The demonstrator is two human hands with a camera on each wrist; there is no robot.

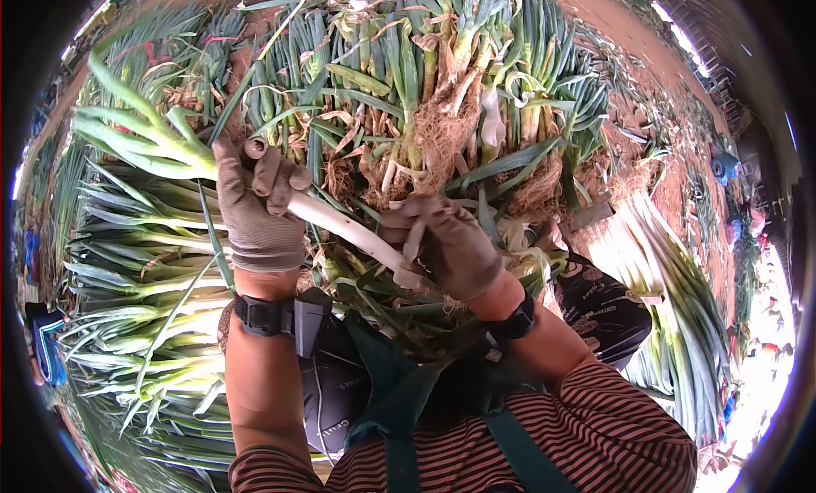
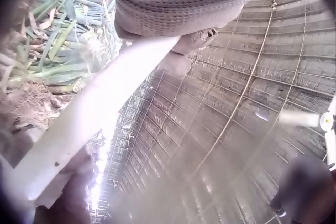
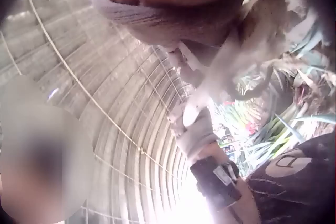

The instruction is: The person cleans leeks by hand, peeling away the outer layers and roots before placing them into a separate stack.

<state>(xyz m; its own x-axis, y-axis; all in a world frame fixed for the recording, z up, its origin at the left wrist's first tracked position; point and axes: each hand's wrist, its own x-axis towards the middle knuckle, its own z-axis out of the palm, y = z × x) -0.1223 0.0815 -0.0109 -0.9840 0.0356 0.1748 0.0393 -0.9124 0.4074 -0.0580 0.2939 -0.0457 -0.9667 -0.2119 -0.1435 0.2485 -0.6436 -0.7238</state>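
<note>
A single green onion with a long white stalk (image 1: 348, 229) slants between two gloved hands. The left hand (image 1: 262, 208) grips it where white turns to green, and its leaves (image 1: 144, 140) fan out to the upper left. At the stalk's lower end, the right hand (image 1: 455, 246) pinches a pale strip of skin with bent fingers. In the left wrist view, the bare white stalk (image 2: 100, 103) runs down from the left glove (image 2: 189, 3). The right wrist view shows the right glove (image 3: 173, 22) above, and the left hand (image 3: 197, 134) farther off.
Untrimmed onions with dry roots (image 1: 446, 140) are heaped in front. Cleaned onions (image 1: 161, 297) lie in rows at the left, and another pile (image 1: 654, 272) lies at the right. Peeled scraps cover the area below the hands. A curved ribbed roof (image 2: 252, 77) rises overhead.
</note>
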